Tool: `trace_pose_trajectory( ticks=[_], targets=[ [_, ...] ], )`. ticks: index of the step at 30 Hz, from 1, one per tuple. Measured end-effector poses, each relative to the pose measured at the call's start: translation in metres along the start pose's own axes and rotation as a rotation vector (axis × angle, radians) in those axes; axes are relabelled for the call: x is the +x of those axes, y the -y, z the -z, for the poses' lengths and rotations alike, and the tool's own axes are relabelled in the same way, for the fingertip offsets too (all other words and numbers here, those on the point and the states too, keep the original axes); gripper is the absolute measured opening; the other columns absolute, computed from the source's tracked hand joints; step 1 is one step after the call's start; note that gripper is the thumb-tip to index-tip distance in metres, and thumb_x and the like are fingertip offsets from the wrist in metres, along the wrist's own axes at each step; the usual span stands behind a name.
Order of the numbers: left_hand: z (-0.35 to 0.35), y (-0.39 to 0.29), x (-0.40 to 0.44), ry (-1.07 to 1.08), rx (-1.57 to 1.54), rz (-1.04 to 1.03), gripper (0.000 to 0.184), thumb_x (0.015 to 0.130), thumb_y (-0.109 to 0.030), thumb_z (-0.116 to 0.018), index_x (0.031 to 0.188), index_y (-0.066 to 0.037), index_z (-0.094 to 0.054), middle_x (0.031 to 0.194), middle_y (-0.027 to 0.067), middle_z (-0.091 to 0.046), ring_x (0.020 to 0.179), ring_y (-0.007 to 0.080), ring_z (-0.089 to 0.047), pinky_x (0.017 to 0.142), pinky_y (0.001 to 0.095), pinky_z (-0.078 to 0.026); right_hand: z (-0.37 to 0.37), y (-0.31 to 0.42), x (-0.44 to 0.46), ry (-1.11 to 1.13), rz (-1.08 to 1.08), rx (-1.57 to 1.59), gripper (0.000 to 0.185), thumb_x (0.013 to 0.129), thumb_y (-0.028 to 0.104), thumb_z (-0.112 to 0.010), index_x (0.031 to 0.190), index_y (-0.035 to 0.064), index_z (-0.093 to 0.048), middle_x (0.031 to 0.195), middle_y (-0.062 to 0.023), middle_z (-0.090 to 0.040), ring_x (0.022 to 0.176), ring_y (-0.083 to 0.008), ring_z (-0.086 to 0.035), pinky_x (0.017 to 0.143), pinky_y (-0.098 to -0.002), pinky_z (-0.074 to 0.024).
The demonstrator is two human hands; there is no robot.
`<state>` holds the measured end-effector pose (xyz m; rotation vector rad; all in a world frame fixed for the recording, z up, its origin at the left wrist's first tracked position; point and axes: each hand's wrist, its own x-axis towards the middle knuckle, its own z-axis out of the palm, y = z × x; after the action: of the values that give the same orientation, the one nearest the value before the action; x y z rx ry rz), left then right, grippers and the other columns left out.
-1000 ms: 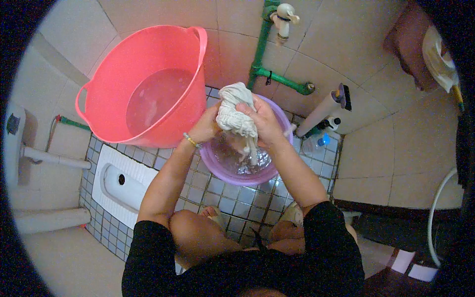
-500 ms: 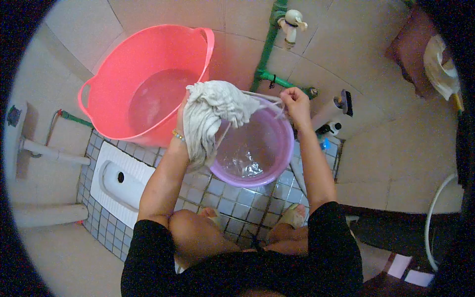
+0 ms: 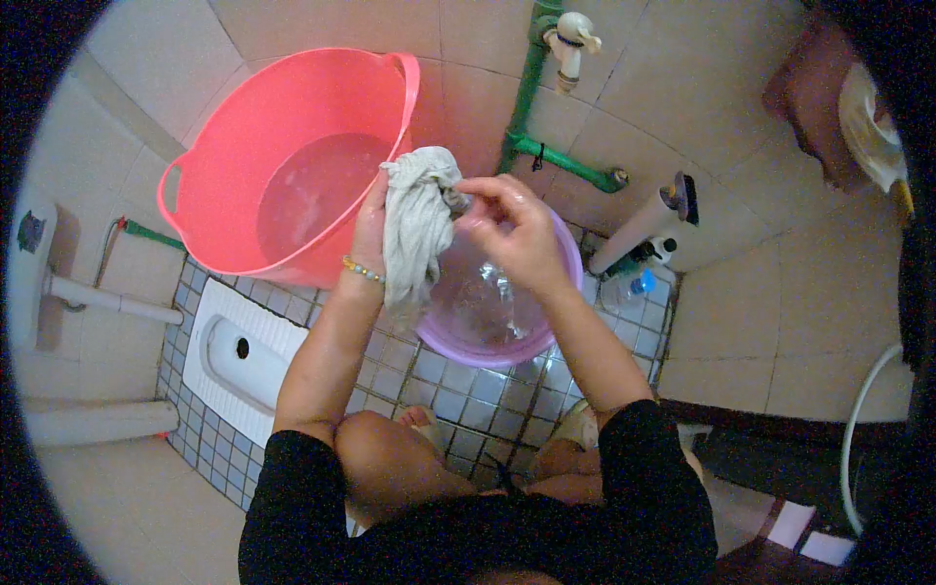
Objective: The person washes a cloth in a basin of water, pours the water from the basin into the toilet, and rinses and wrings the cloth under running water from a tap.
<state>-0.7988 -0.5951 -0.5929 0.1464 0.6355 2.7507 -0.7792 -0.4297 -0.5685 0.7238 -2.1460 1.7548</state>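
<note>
A wet, pale grey-white cloth (image 3: 417, 219) hangs bunched from my left hand (image 3: 369, 234), which grips it from the left side; part of that hand is hidden behind the cloth. My right hand (image 3: 507, 226) is at the cloth's right edge, thumb and index finger bent towards it, but what they pinch is too small to make out. Below both hands stands a purple basin (image 3: 577, 263) with water (image 3: 487, 302) in it. Beside my left hand is a large pink tub (image 3: 292, 107) holding cloudy water.
A white squat toilet (image 3: 244, 349) lies in the tiled floor at the left. Behind the basin, a green pipe (image 3: 565, 163) and a tap (image 3: 568, 49) run along the wall. Bottles (image 3: 641, 283) and a brush (image 3: 685, 198) stand to the right.
The cloth, spread with its strings pulled out to the right half a second ago, is now gathered into a narrower bundle. My right hand has come back left to the cloth.
</note>
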Motion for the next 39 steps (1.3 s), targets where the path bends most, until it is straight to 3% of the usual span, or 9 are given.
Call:
trace_pose_trajectory(
  ticks=[3,9,18,21,24,28,31,36,39],
  targets=[
    [0.008,0.001,0.003,0.141,-0.016,0.083,0.052,0.085,-0.045,-0.034,0.111,-0.002,-0.047,0.106,0.0136,-0.053,0.093,0.0276,-0.054,0.08,0.0388,-0.045,-0.013,0.003,0.002,0.092,0.323,-0.206,0.012,0.069,0.007,-0.062,0.079,0.004,-0.058,0.07,-0.0019,-0.052,0.064,-0.0131,-0.051,0.055,-0.026,-0.0416],
    [0.008,-0.016,-0.004,-0.058,0.001,-0.035,0.047,0.085,-0.041,-0.037,0.108,-0.002,-0.048,0.102,0.0128,-0.055,0.093,0.0256,-0.054,0.082,0.038,-0.044,0.049,-0.057,0.006,-0.53,-0.229,0.537,0.004,0.077,0.009,-0.058,0.074,0.0058,-0.057,0.066,-0.0001,-0.054,0.051,-0.0058,-0.043,0.046,-0.0211,-0.0374],
    [0.023,-0.03,-0.002,-0.077,0.704,-0.486,0.042,0.087,-0.034,-0.033,0.108,-0.001,-0.047,0.104,0.0158,-0.053,0.092,0.0293,-0.053,0.08,0.0408,-0.045,0.029,-0.198,-0.141,0.819,-0.433,-1.202,0.022,0.076,0.025,-0.051,0.081,0.0095,-0.065,0.078,-0.0103,-0.063,0.076,-0.0244,-0.061,0.065,-0.0379,-0.0477],
    [0.025,-0.036,-0.001,-0.016,0.362,-0.356,0.041,0.087,-0.034,-0.033,0.108,-0.001,-0.047,0.104,0.0158,-0.053,0.093,0.0291,-0.053,0.082,0.0399,-0.044,-0.003,-0.242,-0.199,0.724,-0.093,-1.227,0.021,0.074,0.025,-0.051,0.078,0.0103,-0.065,0.078,-0.0091,-0.063,0.08,-0.0245,-0.06,0.068,-0.0413,-0.0465],
    [0.025,-0.036,0.0,0.005,0.344,-0.324,0.042,0.088,-0.034,-0.033,0.109,0.0,-0.046,0.104,0.0162,-0.052,0.094,0.029,-0.052,0.082,0.0401,-0.044,-0.009,-0.276,-0.182,1.12,-0.724,-0.505,0.02,0.074,0.024,-0.053,0.084,0.0119,-0.064,0.092,-0.0073,-0.061,0.09,-0.0234,-0.057,0.075,-0.04,-0.045],
    [0.028,-0.029,-0.002,-0.078,0.992,-0.595,0.041,0.088,-0.033,-0.033,0.109,0.0,-0.046,0.104,0.0167,-0.053,0.094,0.0293,-0.053,0.082,0.0402,-0.044,0.001,-0.212,-0.133,1.133,-0.351,-1.259,0.031,0.072,0.022,-0.059,0.101,0.0112,-0.058,0.111,-0.0076,-0.052,0.095,-0.0246,-0.055,0.078,-0.0411,-0.044],
    [0.024,-0.033,-0.001,-0.068,0.61,-0.454,0.04,0.088,-0.032,-0.033,0.108,0.0,-0.047,0.103,0.0166,-0.053,0.093,0.0293,-0.053,0.081,0.0399,-0.044,0.015,-0.247,-0.12,0.888,-0.538,-0.106,0.04,0.073,0.025,-0.059,0.111,0.0148,-0.053,0.116,-0.0087,-0.05,0.099,-0.0258,-0.053,0.08,-0.0435,-0.0427],
    [0.031,-0.039,0.002,0.199,0.119,-0.309,0.039,0.088,-0.031,-0.032,0.107,-0.001,-0.048,0.1,0.0152,-0.055,0.09,0.0282,-0.054,0.079,0.0395,-0.046,0.019,-0.236,-0.135,0.534,0.225,-0.744,0.039,0.074,0.027,-0.058,0.111,0.0152,-0.053,0.114,-0.0074,-0.051,0.1,-0.028,-0.051,0.081,-0.0459,-0.0407],
    [0.017,-0.036,0.0,-0.075,0.667,-0.508,0.04,0.088,-0.032,-0.033,0.107,-0.001,-0.048,0.098,0.0142,-0.056,0.088,0.0277,-0.055,0.077,0.0392,-0.046,0.013,-0.173,-0.088,0.746,-0.105,-0.977,0.023,0.076,0.021,-0.056,0.096,0.0107,-0.058,0.094,-0.006,-0.057,0.086,-0.0256,-0.054,0.073,-0.0421,-0.0429]
  ],
)
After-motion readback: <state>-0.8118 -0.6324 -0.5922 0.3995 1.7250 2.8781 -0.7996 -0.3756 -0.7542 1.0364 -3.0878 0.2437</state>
